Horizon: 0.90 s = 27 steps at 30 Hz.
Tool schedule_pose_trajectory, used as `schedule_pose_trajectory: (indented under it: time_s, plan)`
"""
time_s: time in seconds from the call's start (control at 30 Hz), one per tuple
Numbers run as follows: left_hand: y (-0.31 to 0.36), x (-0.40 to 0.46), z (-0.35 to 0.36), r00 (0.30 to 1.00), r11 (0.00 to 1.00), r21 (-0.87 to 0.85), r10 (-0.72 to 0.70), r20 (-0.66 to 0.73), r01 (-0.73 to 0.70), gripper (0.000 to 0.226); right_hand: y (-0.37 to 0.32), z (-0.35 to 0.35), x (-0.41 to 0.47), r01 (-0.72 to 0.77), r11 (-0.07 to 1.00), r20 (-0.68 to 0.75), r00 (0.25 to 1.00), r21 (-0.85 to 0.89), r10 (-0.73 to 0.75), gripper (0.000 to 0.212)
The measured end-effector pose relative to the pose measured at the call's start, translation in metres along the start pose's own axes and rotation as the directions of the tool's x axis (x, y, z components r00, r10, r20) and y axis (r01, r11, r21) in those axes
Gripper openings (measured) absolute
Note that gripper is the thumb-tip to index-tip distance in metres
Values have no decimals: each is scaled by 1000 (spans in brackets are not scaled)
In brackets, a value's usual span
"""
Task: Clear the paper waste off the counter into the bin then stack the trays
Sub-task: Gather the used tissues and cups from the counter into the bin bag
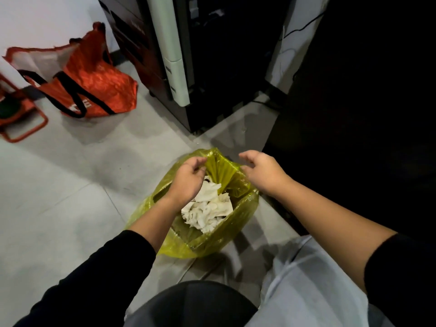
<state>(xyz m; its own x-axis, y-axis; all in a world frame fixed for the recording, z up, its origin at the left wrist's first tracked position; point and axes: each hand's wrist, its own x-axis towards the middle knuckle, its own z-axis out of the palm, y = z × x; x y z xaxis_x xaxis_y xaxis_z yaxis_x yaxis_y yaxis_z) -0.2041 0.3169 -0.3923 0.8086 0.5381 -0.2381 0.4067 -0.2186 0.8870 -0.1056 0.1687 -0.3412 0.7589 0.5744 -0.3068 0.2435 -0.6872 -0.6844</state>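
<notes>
A yellow-green plastic bin bag (238, 223) stands open on the grey floor in the middle of the head view. Crumpled white paper waste (207, 208) fills its inside. My left hand (186, 179) hovers over the bag's mouth with fingers loosely curled and holds nothing; its fingertips are near the bag's far rim. My right hand (262, 171) is at the bag's right rim, fingers loosely curled, and its fingertips appear to touch the plastic edge. No counter or trays are in view.
An orange tote bag (94, 83) lies on the floor at the upper left, beside an orange frame (26, 131). A dark machine cabinet (188, 67) stands behind the bin bag. A dark surface fills the right side. My knees are at the bottom.
</notes>
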Motion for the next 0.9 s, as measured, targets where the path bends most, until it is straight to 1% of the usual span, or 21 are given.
schedule_pose_trajectory:
  time_s: [0.1,0.17,0.23,0.3,0.37,0.47,0.57,0.63,0.73,0.9]
  plan:
    - [34,-9,0,988,987,55,154,-19,-153,30,-16,-29,-18,142,980,-53,987,-136,-151,40]
    - [56,-15,-1,967,961,119,254,-38,-248,29,-26,-49,-31,226,948,-85,964,-226,-250,41]
    - [81,-25,0,938,930,147,345,-30,-337,27,-34,-71,-48,280,917,-136,935,-285,-327,41]
    - [109,-39,4,894,883,165,448,-18,-439,27,-40,-95,-71,322,884,-192,896,-338,-400,41]
    - [140,-55,10,827,804,230,562,8,-549,27,-41,-121,-98,331,852,-236,863,-405,-447,41]
    - [187,-79,25,724,685,265,685,82,-678,26,-39,-163,-143,262,817,-323,823,-513,-467,43]
    - [235,-106,51,587,538,269,795,153,-799,25,-27,-207,-190,163,804,-418,786,-572,-456,45]
    - [267,-123,72,511,466,238,839,186,-852,26,-14,-236,-221,106,810,-483,755,-577,-444,45]
    - [311,-145,109,409,385,143,884,228,-912,27,11,-276,-266,25,835,-599,686,-549,-414,43]
    - [368,-175,184,258,272,-5,920,295,-962,27,59,-332,-332,-125,871,-739,594,-476,-318,43]
